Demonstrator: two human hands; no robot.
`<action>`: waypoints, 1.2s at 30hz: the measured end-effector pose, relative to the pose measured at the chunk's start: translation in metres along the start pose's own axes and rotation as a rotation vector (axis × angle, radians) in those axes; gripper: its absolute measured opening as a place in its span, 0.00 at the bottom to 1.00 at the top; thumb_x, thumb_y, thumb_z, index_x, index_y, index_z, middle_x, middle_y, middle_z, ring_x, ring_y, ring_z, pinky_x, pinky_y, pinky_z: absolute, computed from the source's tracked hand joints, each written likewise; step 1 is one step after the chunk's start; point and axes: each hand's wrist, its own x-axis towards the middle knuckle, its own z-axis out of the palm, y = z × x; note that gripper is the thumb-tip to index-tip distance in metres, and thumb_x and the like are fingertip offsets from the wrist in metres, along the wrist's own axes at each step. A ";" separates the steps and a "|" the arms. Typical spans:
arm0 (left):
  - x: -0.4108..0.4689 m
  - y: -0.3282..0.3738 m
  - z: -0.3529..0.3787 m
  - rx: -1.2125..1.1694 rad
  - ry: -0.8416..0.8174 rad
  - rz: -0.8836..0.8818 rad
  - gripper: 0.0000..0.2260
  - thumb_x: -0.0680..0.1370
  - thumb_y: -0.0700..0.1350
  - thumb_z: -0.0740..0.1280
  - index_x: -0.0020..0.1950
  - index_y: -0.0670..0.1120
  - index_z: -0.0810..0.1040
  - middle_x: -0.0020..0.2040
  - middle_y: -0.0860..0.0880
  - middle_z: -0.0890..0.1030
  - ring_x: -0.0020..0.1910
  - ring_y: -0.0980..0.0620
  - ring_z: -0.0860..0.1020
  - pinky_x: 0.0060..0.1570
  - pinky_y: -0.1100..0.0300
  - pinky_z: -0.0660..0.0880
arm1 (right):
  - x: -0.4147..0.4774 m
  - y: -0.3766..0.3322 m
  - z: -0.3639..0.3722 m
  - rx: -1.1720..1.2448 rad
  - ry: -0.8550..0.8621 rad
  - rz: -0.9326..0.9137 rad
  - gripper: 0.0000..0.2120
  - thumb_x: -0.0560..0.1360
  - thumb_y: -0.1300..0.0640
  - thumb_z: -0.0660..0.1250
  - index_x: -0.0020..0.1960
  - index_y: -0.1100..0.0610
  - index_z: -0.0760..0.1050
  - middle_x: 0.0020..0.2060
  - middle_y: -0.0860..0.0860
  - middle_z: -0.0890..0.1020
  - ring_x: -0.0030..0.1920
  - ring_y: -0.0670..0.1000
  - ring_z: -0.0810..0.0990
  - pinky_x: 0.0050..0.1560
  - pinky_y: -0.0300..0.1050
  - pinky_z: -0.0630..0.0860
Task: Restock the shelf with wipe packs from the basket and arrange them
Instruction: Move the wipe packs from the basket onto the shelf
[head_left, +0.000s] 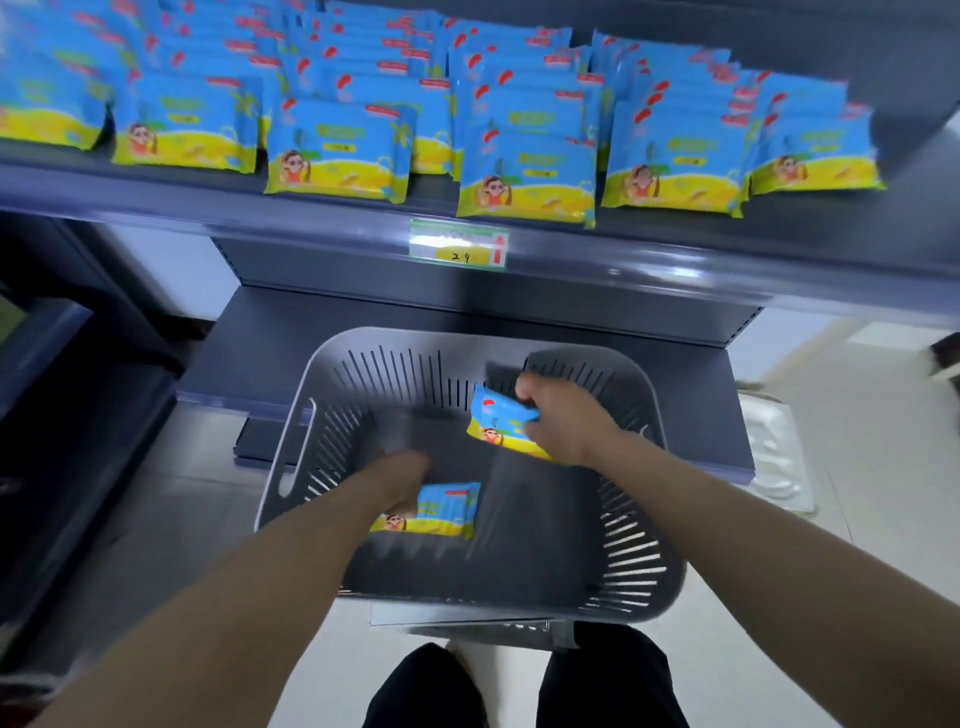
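A handwritten "29" can be read on the yellow strip of the price tag (459, 245) clipped to the front edge of the shelf (675, 260). A red upward arrow is printed at the right end of the same tag; the white upper part is washed out by glare and nothing can be read there. Print is carried on the wipe packs on the shelf (527, 174): a red banner at the top right corner, green lettering in the middle and a small yellow label below it, but all of it is too blurred to be read. The same holds for the two packs in the basket.
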 end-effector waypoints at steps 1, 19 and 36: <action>-0.007 0.003 -0.010 -0.034 0.020 0.009 0.19 0.70 0.39 0.71 0.60 0.40 0.73 0.60 0.41 0.77 0.58 0.43 0.76 0.51 0.57 0.72 | -0.002 -0.003 -0.012 -0.005 0.025 -0.026 0.08 0.71 0.63 0.62 0.48 0.56 0.65 0.47 0.57 0.77 0.45 0.58 0.74 0.40 0.45 0.64; -0.123 0.194 -0.307 -0.320 0.569 0.515 0.12 0.66 0.46 0.76 0.46 0.45 0.79 0.41 0.49 0.79 0.38 0.53 0.74 0.38 0.60 0.70 | -0.076 0.125 -0.328 -0.130 0.534 0.065 0.11 0.68 0.62 0.68 0.49 0.57 0.72 0.44 0.53 0.78 0.45 0.59 0.76 0.46 0.49 0.73; -0.064 0.268 -0.354 -0.326 0.623 0.349 0.11 0.67 0.43 0.75 0.41 0.53 0.74 0.35 0.59 0.74 0.35 0.59 0.72 0.32 0.69 0.66 | 0.026 0.245 -0.333 -0.190 0.189 0.044 0.14 0.71 0.53 0.72 0.55 0.54 0.74 0.52 0.53 0.78 0.53 0.55 0.75 0.53 0.49 0.74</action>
